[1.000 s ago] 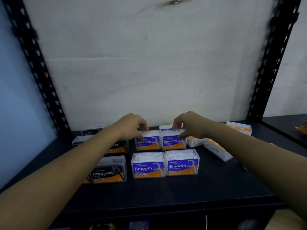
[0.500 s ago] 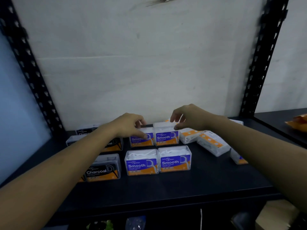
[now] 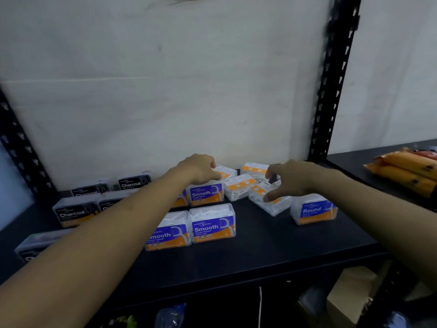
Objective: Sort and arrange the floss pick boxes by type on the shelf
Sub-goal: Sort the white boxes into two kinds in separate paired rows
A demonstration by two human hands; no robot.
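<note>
Well, front Smooth boxes [image 3: 214, 223]: stood touching, nearest the shelf's [image 3: 260, 256] front edge.
Round box [image 3: 313, 209]: upright, toward the right edge.
My right hand [image 3: 293, 178]: fingers spread loose, thumb on a tipped white box [image 3: 276, 207].
My left hand [image 3: 201, 169]: fingers curled over the back Smooth box [image 3: 205, 194].
Charcoal boxes [image 3: 75, 211]: back-left corner.

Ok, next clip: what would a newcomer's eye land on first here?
Two bare forearms reach across the black shelf, the left hand holding the back Smooth box and the right hand spread over a jumble of tilted boxes at the back right. Blue-and-orange Smooth boxes sit mid-shelf in rows, black Charcoal boxes to their left, one Round box standing to the right.
</note>
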